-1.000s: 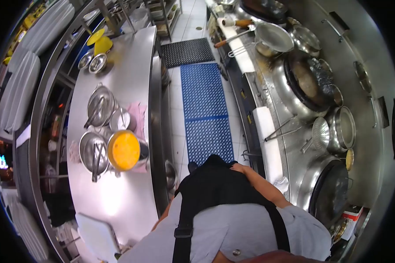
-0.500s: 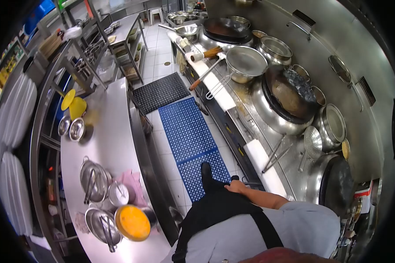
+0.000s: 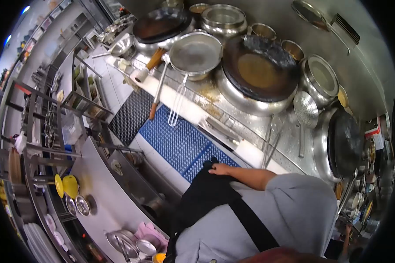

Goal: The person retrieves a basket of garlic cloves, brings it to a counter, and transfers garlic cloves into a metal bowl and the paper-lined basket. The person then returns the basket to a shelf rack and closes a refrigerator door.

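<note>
My right hand [image 3: 219, 169] is low in front of my body, against the black apron [image 3: 204, 199]. Its fingers look curled; whether they grip the cloth or some small dark thing is hidden. My left hand is out of view. To the right of the hand, a pair of long metal tongs [image 3: 271, 144] lies on the steel stove top. A perforated skimmer [image 3: 306, 109] rests farther right. Beyond, a large dark wok [image 3: 256, 72] sits on its burner, and a round strainer [image 3: 195, 53] lies over a pot.
A steel worktable [image 3: 92, 175] runs along the left, with metal bowls [image 3: 82, 205] and a pink cloth [image 3: 151, 232]. A blue floor mat [image 3: 175, 142] lies between table and stove. A brush [image 3: 156, 59] and a wooden-handled tool [image 3: 153, 109] lie along the stove's front edge.
My view has swung right, towards the stove, and the worktable has slid down and left in it. My right hand stays low against the apron.
</note>
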`<state>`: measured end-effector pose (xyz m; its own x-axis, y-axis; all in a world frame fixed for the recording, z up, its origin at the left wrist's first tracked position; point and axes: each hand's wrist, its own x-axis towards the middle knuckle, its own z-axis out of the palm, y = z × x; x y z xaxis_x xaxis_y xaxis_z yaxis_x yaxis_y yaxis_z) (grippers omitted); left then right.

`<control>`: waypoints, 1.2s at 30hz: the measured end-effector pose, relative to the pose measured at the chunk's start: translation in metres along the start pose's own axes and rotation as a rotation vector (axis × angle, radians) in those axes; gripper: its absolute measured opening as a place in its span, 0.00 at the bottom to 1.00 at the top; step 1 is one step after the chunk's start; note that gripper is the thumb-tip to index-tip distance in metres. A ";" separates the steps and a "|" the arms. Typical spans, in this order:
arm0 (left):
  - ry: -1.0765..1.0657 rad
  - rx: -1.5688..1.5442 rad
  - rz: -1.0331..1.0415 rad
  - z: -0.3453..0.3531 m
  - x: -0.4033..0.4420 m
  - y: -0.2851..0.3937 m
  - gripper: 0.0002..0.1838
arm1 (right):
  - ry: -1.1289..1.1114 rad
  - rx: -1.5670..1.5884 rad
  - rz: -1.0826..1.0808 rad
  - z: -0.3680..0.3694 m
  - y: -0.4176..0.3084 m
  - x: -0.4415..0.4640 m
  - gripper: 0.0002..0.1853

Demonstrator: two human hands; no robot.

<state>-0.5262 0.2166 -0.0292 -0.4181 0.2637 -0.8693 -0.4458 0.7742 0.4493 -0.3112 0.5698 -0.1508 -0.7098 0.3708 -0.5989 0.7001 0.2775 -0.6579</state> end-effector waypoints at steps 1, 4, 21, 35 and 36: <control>0.004 -0.002 0.003 -0.004 0.006 0.010 0.35 | -0.133 -0.024 0.062 -0.020 -0.003 -0.008 0.38; 0.010 -0.014 0.035 -0.019 0.020 0.033 0.35 | -0.057 -0.062 -0.073 -0.013 0.056 -0.006 0.33; 0.009 -0.092 -0.021 -0.149 0.148 0.096 0.31 | -0.181 0.313 -0.154 -0.159 -0.343 0.123 0.15; 0.204 -0.289 0.079 -0.287 0.205 0.213 0.29 | -0.410 0.047 -0.289 -0.160 -0.538 0.303 0.18; 0.200 -0.285 0.059 -0.287 0.208 0.213 0.28 | -0.410 0.016 -0.299 -0.163 -0.549 0.315 0.19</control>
<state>-0.9354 0.2710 -0.0546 -0.5837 0.1638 -0.7953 -0.6077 0.5615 0.5617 -0.9065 0.6790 0.0962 -0.8535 -0.1019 -0.5111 0.4625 0.3038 -0.8329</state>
